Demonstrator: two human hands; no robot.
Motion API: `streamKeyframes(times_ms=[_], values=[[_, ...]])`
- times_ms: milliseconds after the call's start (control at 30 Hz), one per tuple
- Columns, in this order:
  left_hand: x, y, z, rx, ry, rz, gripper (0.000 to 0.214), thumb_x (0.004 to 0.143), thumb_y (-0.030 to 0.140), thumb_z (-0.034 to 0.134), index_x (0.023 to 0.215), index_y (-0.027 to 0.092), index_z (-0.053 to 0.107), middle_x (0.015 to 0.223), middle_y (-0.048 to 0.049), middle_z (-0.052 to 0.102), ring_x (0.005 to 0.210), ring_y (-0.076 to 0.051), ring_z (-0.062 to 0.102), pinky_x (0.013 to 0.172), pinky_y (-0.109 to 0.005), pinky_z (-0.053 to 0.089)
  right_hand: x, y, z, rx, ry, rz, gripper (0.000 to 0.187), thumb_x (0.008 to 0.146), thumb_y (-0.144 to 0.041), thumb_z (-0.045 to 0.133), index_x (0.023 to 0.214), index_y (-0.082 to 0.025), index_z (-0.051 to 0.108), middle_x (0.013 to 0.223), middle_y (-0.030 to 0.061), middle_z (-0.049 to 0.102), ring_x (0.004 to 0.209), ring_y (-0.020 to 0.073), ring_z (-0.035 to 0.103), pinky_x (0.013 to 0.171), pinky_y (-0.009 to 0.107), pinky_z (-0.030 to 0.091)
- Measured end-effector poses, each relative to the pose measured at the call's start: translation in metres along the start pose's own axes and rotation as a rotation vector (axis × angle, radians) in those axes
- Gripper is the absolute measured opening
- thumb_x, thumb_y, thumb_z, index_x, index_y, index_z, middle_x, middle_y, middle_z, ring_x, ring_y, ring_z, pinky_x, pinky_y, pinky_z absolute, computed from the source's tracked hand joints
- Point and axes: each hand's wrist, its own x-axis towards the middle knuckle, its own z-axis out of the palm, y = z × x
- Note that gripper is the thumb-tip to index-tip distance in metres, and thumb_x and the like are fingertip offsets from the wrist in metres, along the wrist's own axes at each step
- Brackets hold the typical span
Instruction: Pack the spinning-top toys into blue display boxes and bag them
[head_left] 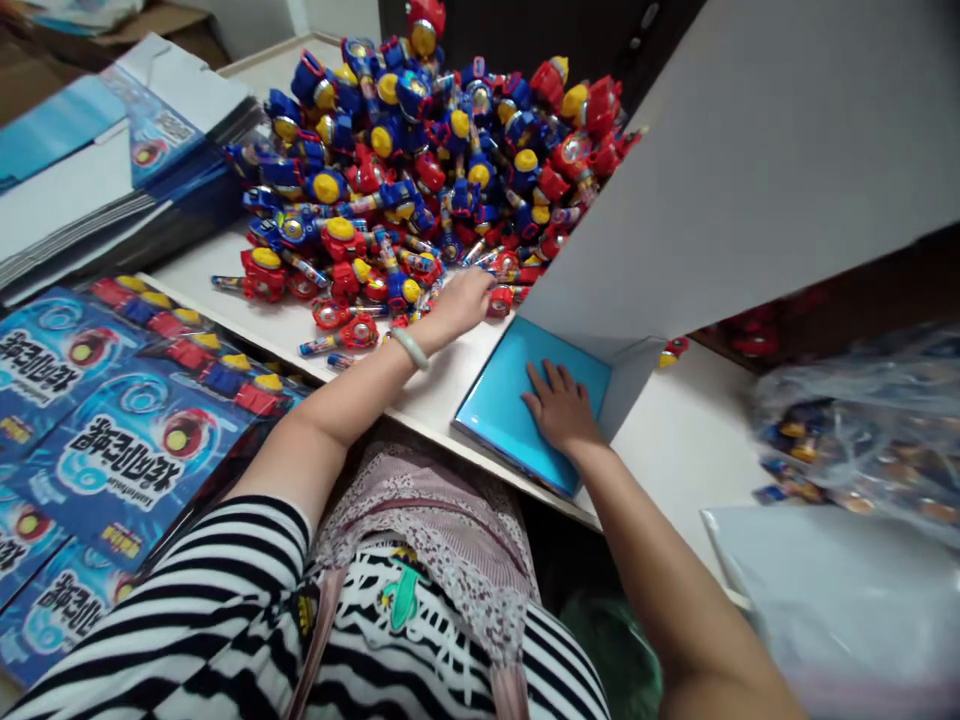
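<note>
My left hand (466, 300) reaches to the near edge of a pile of small red and blue plastic toys (405, 190) with yellow caps and tube-like handles. A pale bangle (409, 348) circles its wrist. Its bent fingers are beside a red toy (499, 302); the fingertips are partly hidden, so a grip cannot be made out. My right hand (562, 402) lies flat, fingers spread, on the glossy light blue panel (499, 375) of a cardboard display box. The box's large white flap (720, 170) stands up behind that hand.
Printed blue boxes (120, 450) lie on the left, with a row of toys along their far side. Stacked flat cartons (67, 210) are at the far left. Clear plastic bags of toys (870, 430) and a white sheet (832, 590) are on the right. The tabletop (682, 430) is white.
</note>
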Motion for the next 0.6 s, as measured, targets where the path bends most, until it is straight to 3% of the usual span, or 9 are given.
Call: streamKeyframes(times_ms=[67,133,233,333,400,500,600], values=[[0.025,-0.012,0.002,0.096,-0.169,-0.114,0.038,0.093,0.007,0.044,0.124,0.003,0.066,0.127,-0.0250,0.063,0.124,-0.032,0.056,0.107,-0.043,0.043,0.000,0.012,0.007,0.018,-0.010,0.022,0.060,0.105,-0.046,0.029,0.160,-0.024,0.034,0.169,0.0117,0.028,0.156,0.0365,0.028,0.120,0.063,0.035],[0.042,-0.017,0.010,0.122,-0.292,-0.143,0.036,0.090,0.007,0.051,0.120,-0.001,0.067,0.128,-0.0295,0.062,0.127,-0.036,0.054,0.107,-0.045,0.041,0.000,0.029,0.011,0.033,-0.012,0.007,0.059,0.104,-0.045,0.033,0.159,-0.025,0.038,0.168,0.0117,0.031,0.156,0.0364,0.029,0.119,0.063,0.036],[0.056,-0.020,0.014,0.082,-0.343,-0.151,0.033,0.086,0.010,0.057,0.113,-0.001,0.070,0.122,-0.0296,0.066,0.120,-0.037,0.059,0.103,-0.043,0.043,-0.004,0.058,0.013,0.100,0.031,-0.087,0.055,0.101,-0.047,0.043,0.152,-0.027,0.049,0.164,0.0120,0.039,0.153,0.0364,0.035,0.118,0.064,0.039],[0.057,-0.031,-0.004,0.029,-0.391,-0.147,0.027,0.084,0.016,0.061,0.106,0.005,0.073,0.108,-0.0221,0.071,0.099,-0.030,0.067,0.090,-0.036,0.049,-0.010,0.075,0.005,0.323,0.138,-0.159,0.049,0.097,-0.049,0.052,0.138,-0.024,0.064,0.150,0.0148,0.057,0.142,0.0356,0.051,0.115,0.061,0.045],[0.050,-0.038,-0.026,-0.183,-0.391,-0.101,0.021,0.088,0.025,0.062,0.097,0.009,0.072,0.095,-0.0154,0.072,0.083,-0.023,0.066,0.078,-0.031,0.050,-0.009,0.073,-0.011,0.562,0.335,-0.126,0.045,0.096,-0.050,0.055,0.132,-0.025,0.067,0.136,0.0136,0.067,0.129,0.0316,0.063,0.112,0.057,0.050],[0.030,-0.030,-0.053,-0.839,-0.406,0.063,0.035,0.091,0.044,0.060,0.083,0.012,0.069,0.075,-0.0096,0.065,0.063,-0.016,0.058,0.062,-0.028,0.046,0.009,0.048,-0.047,0.957,0.617,-0.155,0.059,0.092,-0.053,0.064,0.146,-0.035,0.049,0.134,0.0082,0.067,0.119,0.0252,0.069,0.104,0.048,0.058],[0.015,0.002,-0.055,-1.259,-0.622,0.216,0.054,0.083,0.064,0.063,0.085,0.011,0.071,0.062,-0.0073,0.058,0.051,-0.015,0.051,0.051,-0.030,0.041,0.033,0.012,-0.080,1.206,0.613,-0.350,0.098,0.081,-0.059,0.075,0.158,-0.044,0.016,0.147,0.0063,0.056,0.124,0.0245,0.066,0.098,0.043,0.061]])
